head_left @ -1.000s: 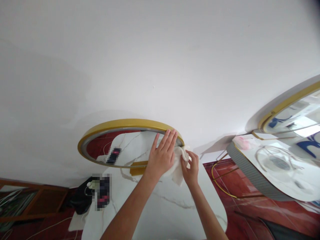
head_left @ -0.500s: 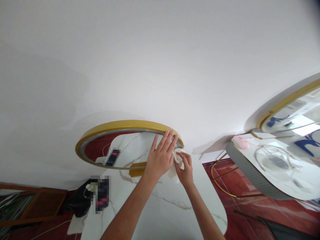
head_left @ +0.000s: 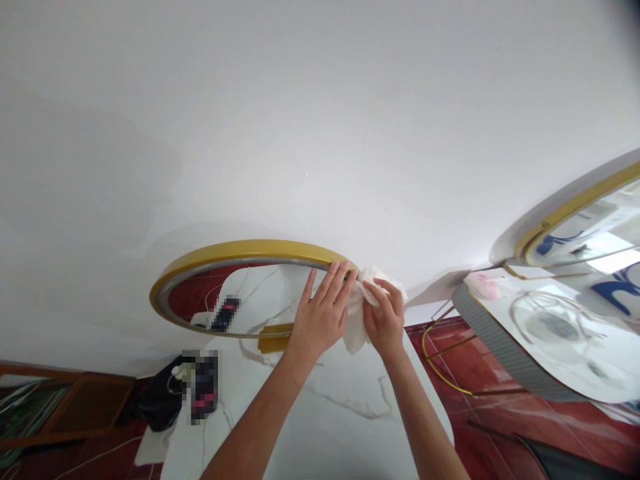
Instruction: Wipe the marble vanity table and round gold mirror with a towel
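Note:
A round mirror [head_left: 240, 300] with a gold frame stands against the wall on a white marbled table [head_left: 340, 413]. My left hand [head_left: 321, 312] lies with its fingers spread over the right part of the mirror, fingertips at the upper rim. Just right of it, my right hand [head_left: 385, 317] grips a thin white cloth [head_left: 356, 330], which bunches around the fingers and hangs below them at the mirror's right edge. That edge is hidden behind the cloth and hand.
To the right stands a second table [head_left: 540, 347] with cables, a pink item [head_left: 485, 285] and another gold-framed mirror [head_left: 595, 227]. A black bag [head_left: 160, 400] and a wooden cabinet [head_left: 85, 413] are at lower left. A dark chair [head_left: 565, 460] is at lower right.
My right hand has moved a little right with the cloth, which now spreads out wider above and below the fingers. The left hand has stayed in place on the mirror.

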